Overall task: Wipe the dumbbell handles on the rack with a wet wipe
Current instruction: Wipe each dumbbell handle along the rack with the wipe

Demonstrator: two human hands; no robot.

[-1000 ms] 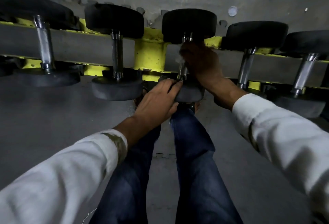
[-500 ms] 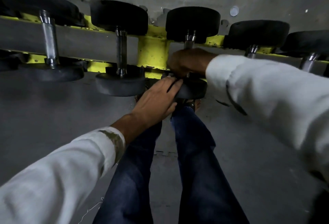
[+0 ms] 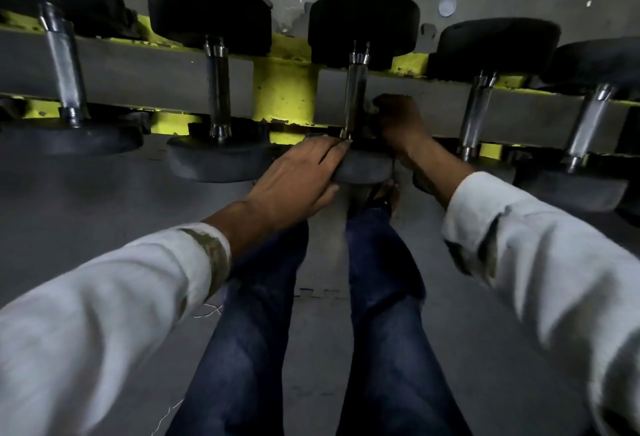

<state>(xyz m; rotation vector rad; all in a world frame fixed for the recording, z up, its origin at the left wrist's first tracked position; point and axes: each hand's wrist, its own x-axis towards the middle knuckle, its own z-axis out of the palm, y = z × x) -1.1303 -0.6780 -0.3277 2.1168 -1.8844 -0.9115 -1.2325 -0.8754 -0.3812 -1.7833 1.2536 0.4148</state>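
Several black-headed dumbbells with steel handles lie across a yellow and grey rack. The middle dumbbell's handle stands bare between my hands. My left hand rests on that dumbbell's near head, its fingers lying flat over the top edge. My right hand sits in shadow just right of the handle's lower end, fingers curled. A small pale bit of the wet wipe peeks out of it next to the handle; the rest of the wipe is hidden.
Two neighbouring dumbbells lie to the left and two more to the right, close together. My legs in blue jeans stretch out below the rack over grey floor mats. A grey wall rises behind the rack.
My right hand has come off the handle and dropped to its right side, so the handle now shows bare. My left hand stays on the near head.
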